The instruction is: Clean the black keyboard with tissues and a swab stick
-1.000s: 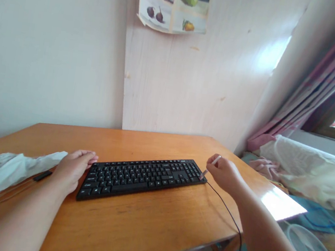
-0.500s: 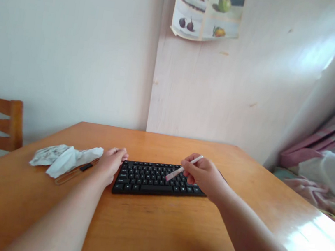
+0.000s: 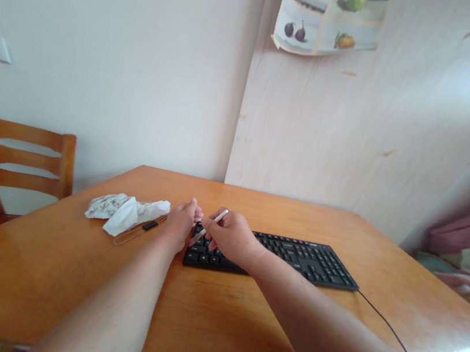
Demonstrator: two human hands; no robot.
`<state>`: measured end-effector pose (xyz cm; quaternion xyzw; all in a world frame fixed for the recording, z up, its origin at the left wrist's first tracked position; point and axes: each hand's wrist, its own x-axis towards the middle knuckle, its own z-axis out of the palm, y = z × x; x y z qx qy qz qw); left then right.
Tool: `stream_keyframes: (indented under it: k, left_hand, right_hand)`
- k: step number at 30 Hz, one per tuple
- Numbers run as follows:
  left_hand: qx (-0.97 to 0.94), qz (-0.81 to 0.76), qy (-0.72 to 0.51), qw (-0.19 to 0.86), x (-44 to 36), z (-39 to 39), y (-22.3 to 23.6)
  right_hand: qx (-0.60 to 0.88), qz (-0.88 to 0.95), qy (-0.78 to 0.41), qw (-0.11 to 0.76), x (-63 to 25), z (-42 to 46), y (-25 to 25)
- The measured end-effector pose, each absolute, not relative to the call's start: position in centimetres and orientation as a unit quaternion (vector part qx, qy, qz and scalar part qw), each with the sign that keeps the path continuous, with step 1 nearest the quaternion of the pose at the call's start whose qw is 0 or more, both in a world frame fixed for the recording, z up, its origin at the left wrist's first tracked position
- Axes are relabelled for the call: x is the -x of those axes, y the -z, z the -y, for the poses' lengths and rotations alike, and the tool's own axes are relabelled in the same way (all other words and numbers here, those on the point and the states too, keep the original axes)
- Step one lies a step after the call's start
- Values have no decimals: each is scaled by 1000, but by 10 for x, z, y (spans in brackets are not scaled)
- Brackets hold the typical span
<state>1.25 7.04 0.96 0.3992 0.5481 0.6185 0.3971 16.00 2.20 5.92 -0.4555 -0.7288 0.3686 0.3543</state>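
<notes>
A black keyboard [image 3: 319, 262] lies flat on the wooden table [image 3: 214, 324], its middle covered by my right hand and forearm. My right hand [image 3: 229, 234] pinches a small brush [image 3: 220, 217] with a white handle. The brush slants down to the left, its tip over the keys at the left end, close to my other hand. At the keyboard's left edge, my left hand [image 3: 185, 220] is closed against the far corner, thumb up and fingers curled. The exact contact of its fingers is partly hidden.
Left of my hands lie crumpled white tissue [image 3: 127, 213] and a thin tan cord [image 3: 128, 237] with a black piece [image 3: 150, 225]. The keyboard's cable [image 3: 392, 332] runs off toward the front right. A wooden chair [image 3: 22, 163] stands at the left, a wall behind.
My right hand has carried the brush left along the keyboard, from its middle to its left end. My left hand stays at the left edge. The view has turned left.
</notes>
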Motion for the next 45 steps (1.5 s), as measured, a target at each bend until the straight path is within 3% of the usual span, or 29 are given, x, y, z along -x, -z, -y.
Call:
stream_keyframes:
  k: [21, 29, 31, 35, 39, 45]
  left_hand:
    - [-392, -546, -610, 419, -7, -70, -12]
    - [-391, -548, -613, 413, -6, -73, -10]
    - [-394, -549, -612, 411, -6, -73, -10]
    - [-392, -551, -613, 408, -7, -72, -9]
    - [-383, -550, -617, 414, -10, -73, -9]
    - [-395, -543, -620, 406, -11, -72, -8]
  right_hand:
    - [654, 661, -192, 315, -353, -6, -73]
    - [684, 683, -2, 256, -390, -3, -97]
    - [664, 688, -43, 288, -377, -4, -100]
    - [594, 676, -245, 362, -325, -4, -96]
    - [529, 653, -379, 388, -263, -8, -89]
    - [477, 652, -441, 390, -186, -26, -73]
